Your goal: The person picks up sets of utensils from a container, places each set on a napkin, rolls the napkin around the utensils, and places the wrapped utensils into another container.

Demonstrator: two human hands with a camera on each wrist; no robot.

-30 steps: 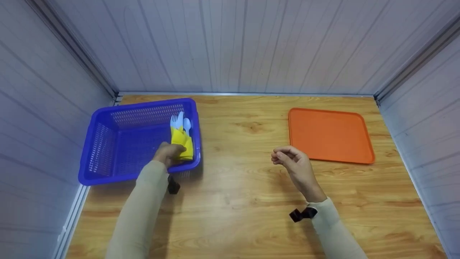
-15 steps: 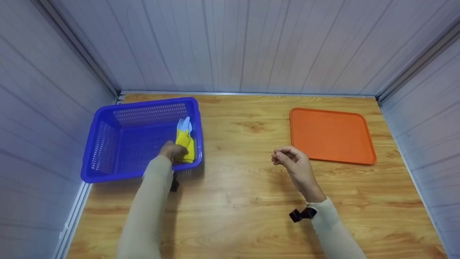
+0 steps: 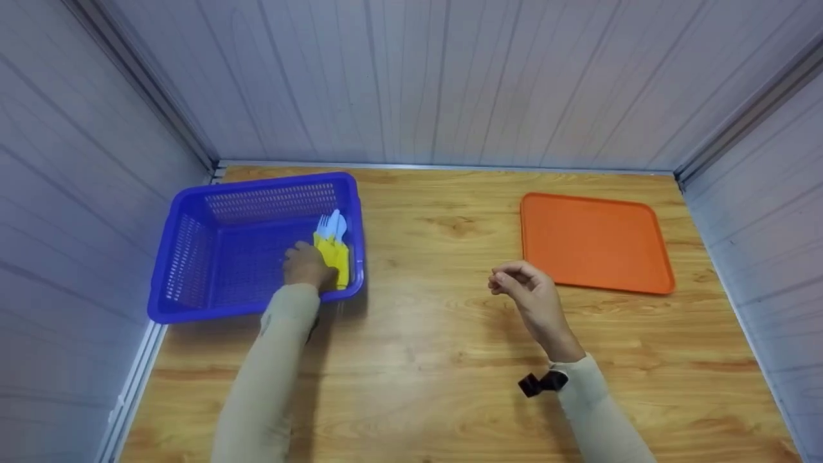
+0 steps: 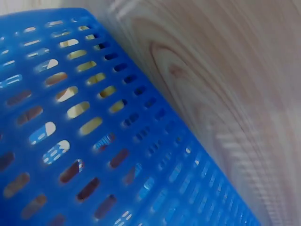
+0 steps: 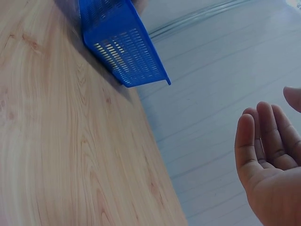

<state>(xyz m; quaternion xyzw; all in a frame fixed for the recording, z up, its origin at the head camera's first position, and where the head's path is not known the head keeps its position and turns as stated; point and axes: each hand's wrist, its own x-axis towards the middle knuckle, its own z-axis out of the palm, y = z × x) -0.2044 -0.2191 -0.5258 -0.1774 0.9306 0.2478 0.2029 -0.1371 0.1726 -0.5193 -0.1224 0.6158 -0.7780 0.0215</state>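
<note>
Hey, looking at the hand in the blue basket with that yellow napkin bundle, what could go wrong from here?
1. The left hand grips only the yellow napkin bundle; the white fork and spoon stick out of its top and might slide out if it tips.
2. The bundle sits close against the blue basket right wall, so lifting could catch the rim and drag the basket.
3. The right hand hovers over the table, away from the basket, so nothing steadies it.

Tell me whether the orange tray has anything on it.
Empty. The head view shows the orange tray bare across its whole surface; the yellow napkin bundle sits in the blue basket, held by the left hand.
</note>
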